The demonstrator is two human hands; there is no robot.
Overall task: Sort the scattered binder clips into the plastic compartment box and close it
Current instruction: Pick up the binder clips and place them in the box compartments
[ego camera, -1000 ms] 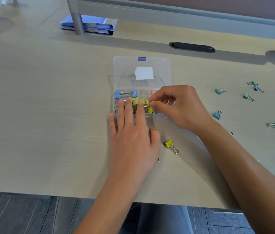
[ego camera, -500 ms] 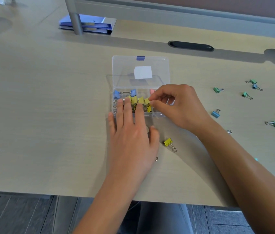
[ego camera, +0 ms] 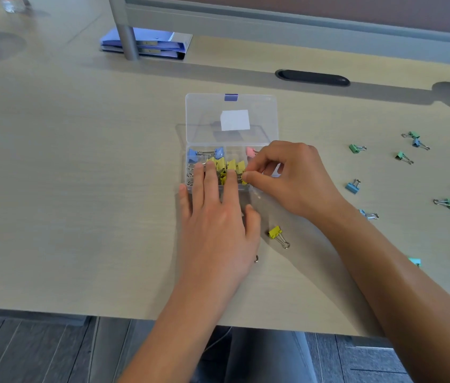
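**Crowded yellow row, loose clips waiting**

At the middle of the tabletop (ego camera: 66, 189) sits the clear compartment box (ego camera: 190, 172), lid (ego camera: 230, 117) standing open at its 12 o'clock side. The left hand (ego camera: 215, 217) lies flat, fingers straight, resting on the yellow clips (ego camera: 232, 165) in the near row. The right hand (ego camera: 295, 178) has thumb and forefinger pinched together on a yellow clip at the row's 3 o'clock end.

That row looks packed. Forcing another clip in could pop a neighbour out or nudge it over the divider into the blue clips (ego camera: 205, 153) at 12 o'clock. If the left hand leans too hard, the light box could slide or tip. Clips standing proud might stop the lid from latching later.

A stray yellow clip (ego camera: 277, 234) lies at 5 o'clock from the box, just beside the left thumb. Green and blue clips (ego camera: 356, 148) are scattered well apart at 3 o'clock.

The right hand hides the box's 3 o'clock compartments; only an edge of a pink clip (ego camera: 250, 152) shows. A wire loop (ego camera: 257, 259) peeks from under the left palm; I cannot tell what it belongs to. Some clips at the right border are cut off.
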